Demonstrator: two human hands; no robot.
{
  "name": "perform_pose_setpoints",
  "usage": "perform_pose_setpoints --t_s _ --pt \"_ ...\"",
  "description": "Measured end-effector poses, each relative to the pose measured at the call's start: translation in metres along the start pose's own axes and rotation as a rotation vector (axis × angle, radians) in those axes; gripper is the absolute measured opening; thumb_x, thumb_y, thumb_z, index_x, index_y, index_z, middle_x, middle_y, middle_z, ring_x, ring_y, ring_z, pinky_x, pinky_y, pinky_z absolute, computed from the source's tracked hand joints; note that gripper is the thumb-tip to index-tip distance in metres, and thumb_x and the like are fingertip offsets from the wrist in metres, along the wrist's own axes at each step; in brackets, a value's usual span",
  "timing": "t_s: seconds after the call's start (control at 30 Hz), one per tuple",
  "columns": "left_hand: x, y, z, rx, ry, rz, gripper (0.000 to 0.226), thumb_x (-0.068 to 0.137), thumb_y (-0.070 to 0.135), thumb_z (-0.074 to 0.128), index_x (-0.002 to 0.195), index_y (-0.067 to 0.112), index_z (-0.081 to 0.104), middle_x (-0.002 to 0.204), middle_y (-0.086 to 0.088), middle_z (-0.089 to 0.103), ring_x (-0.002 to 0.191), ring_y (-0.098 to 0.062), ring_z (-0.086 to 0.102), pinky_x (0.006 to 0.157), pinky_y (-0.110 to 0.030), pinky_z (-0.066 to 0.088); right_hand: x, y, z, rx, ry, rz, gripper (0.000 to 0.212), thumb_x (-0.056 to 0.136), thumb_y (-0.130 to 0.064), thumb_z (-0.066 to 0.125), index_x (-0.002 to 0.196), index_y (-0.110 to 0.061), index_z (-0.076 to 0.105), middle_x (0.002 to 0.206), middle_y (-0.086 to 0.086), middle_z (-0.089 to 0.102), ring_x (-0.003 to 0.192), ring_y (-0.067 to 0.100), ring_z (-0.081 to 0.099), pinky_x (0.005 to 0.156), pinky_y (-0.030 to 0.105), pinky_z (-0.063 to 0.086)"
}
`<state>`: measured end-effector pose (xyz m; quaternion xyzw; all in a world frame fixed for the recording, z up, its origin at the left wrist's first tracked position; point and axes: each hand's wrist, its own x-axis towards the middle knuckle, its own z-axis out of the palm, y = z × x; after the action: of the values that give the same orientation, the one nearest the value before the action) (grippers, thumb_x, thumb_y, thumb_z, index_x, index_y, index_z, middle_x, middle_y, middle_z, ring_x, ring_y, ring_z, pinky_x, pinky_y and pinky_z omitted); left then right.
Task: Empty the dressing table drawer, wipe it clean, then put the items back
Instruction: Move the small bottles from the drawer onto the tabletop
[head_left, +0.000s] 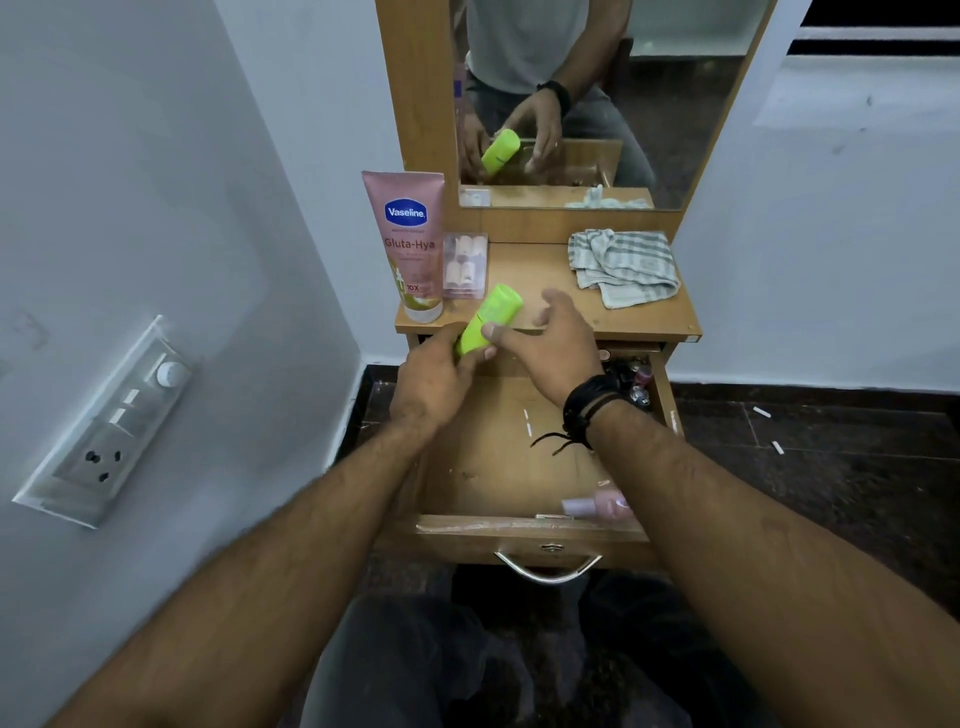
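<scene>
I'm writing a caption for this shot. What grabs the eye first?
The bright green bottle, held by the left hand above the open drawer, with the right hand's thumb touching it. Next, the pink Vaseline tube standing at the tabletop's left edge, and the checked cloth lying crumpled at its right.

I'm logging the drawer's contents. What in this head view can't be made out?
- Small dark bottles at the wooden drawer's back right: tabletop overhang and right hand hide them.
- Pink bottle: right forearm covers part.
- Bright green bottle's lower end: left hand grips it.
</scene>
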<state>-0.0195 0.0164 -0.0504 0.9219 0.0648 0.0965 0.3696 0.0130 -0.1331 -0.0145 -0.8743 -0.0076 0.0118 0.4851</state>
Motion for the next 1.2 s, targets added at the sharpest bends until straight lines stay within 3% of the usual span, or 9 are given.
perform_pose_setpoints --t_s 0.1,0.17,0.37,0.5,0.63,0.73,0.83,0.97,1.2 --pt "0.002 0.005 0.006 -0.026 -0.002 -0.001 0.043 0.099 0.044 0.059 0.133 0.019 0.059 0.113 -0.006 0.071 0.098 -0.026 0.065 0.075 -0.032 0.047 0.004 0.0 0.009 0.252 -0.09 0.056 0.051 0.081 -0.028 0.082 0.124 -0.01 0.062 0.095 0.005 0.073 0.092 0.019 0.069 0.097 0.044 0.053" --pt "0.004 0.008 0.008 -0.056 -0.011 -0.022 0.04 0.1 0.037 0.059 0.133 0.015 0.057 0.115 -0.009 0.07 0.101 -0.029 0.066 0.083 -0.039 0.054 0.008 -0.001 0.015 0.309 -0.102 0.033 0.033 0.082 -0.018 0.08 0.11 -0.009 0.067 0.085 0.006 0.074 0.078 0.02 0.07 0.09 0.05 0.056" --pt "0.009 0.01 0.001 -0.14 0.012 -0.027 0.042 0.095 0.04 0.067 0.131 0.021 0.06 0.114 0.001 0.07 0.1 -0.019 0.063 0.084 -0.036 0.053 0.024 -0.005 0.017 0.42 -0.093 0.036 0.049 0.077 -0.021 0.084 0.116 -0.021 0.054 0.094 0.001 0.068 0.072 0.019 0.069 0.071 0.036 0.057" --pt "0.013 0.012 -0.007 -0.215 0.07 -0.002 0.043 0.091 0.033 0.073 0.13 0.019 0.063 0.119 0.001 0.068 0.107 -0.017 0.061 0.094 -0.04 0.052 0.033 -0.005 -0.001 0.405 -0.233 -0.014 0.056 0.08 -0.015 0.081 0.124 -0.034 0.053 0.106 -0.002 0.063 0.065 -0.001 0.066 0.054 0.021 0.054" --pt "0.014 0.015 -0.009 -0.273 0.161 -0.003 0.045 0.088 0.028 0.077 0.13 0.019 0.064 0.126 0.001 0.062 0.113 -0.015 0.057 0.1 -0.038 0.05 0.041 -0.004 -0.02 0.182 -0.261 -0.187 0.058 0.077 -0.015 0.085 0.127 -0.029 0.061 0.102 -0.01 0.058 0.079 0.005 0.059 0.071 0.028 0.057" --pt "0.014 0.02 -0.009 -0.304 0.195 0.015 0.048 0.087 0.026 0.079 0.132 0.02 0.061 0.127 -0.001 0.057 0.11 -0.014 0.058 0.098 -0.034 0.052 0.048 -0.003 -0.025 -0.153 -0.203 -0.357 0.055 0.073 -0.029 0.088 0.124 -0.024 0.068 0.113 -0.006 0.057 0.095 0.01 0.056 0.086 0.03 0.049" --pt "0.014 0.028 -0.008 -0.384 0.21 0.012 0.051 0.089 0.021 0.076 0.135 0.023 0.055 0.114 0.005 0.06 0.098 -0.002 0.061 0.087 -0.019 0.054 0.051 0.001 -0.018 -0.357 -0.146 -0.425 0.044 0.075 -0.038 0.084 0.113 -0.018 0.073 0.108 -0.005 0.049 0.094 0.015 0.051 0.084 0.031 0.045" --pt "0.016 0.031 -0.008 -0.438 0.2 0.011 0.049 0.094 0.008 0.069 0.138 0.015 0.051 0.116 0.002 0.064 0.105 -0.004 0.064 0.093 -0.02 0.054 0.05 0.001 -0.004 -0.367 -0.056 -0.414 0.027 0.078 -0.042 0.078 0.082 -0.021 0.062 0.086 -0.002 0.056 0.078 0.016 0.05 0.066 0.031 0.036" --pt "0.015 0.014 -0.004 -0.213 0.164 0.006 0.043 0.098 0.001 0.058 0.14 0.009 0.055 0.137 -0.002 0.061 0.121 -0.014 0.058 0.107 -0.032 0.047 0.054 -0.021 0.024 -0.262 -0.027 -0.269 0.028 0.078 -0.04 0.073 0.096 -0.018 0.072 0.092 0.001 0.072 0.089 0.023 0.065 0.075 0.039 0.053"
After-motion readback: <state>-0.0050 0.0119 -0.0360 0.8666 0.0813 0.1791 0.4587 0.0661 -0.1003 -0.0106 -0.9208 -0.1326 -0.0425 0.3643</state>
